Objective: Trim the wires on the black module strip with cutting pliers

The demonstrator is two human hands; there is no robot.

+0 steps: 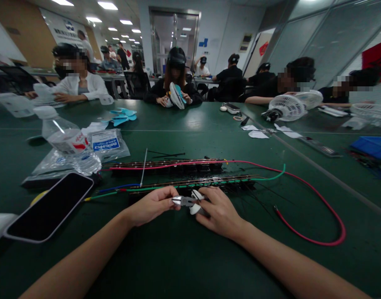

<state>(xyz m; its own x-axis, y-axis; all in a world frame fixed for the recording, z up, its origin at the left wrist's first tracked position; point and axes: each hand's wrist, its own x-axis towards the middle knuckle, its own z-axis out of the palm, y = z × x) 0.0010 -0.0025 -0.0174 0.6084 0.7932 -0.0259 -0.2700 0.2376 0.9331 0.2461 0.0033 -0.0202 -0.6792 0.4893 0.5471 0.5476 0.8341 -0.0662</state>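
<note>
My right hand (220,211) is closed around the white handles of a small pair of pliers (186,202), their metal head pointing left. At that head, the thumb and forefinger of my left hand (153,204) are pinched on the jaws; whether anything small sits between them is hidden. Just beyond my hands lie two long black strips. Along the nearer strip (240,181) runs a green wire (273,177), and along the farther strip (203,166) a red wire (326,207) that loops round on the right. A white cable tie (144,168) stands up from the nearer strip.
A smartphone (50,207) lies at the left, by a plastic bottle (64,141) and a labelled bag (106,143). Loose black ties (168,155) lie behind the strips. Blue fan blades (123,116) are farther back. Several people sit across the green table, some with white fans (286,108).
</note>
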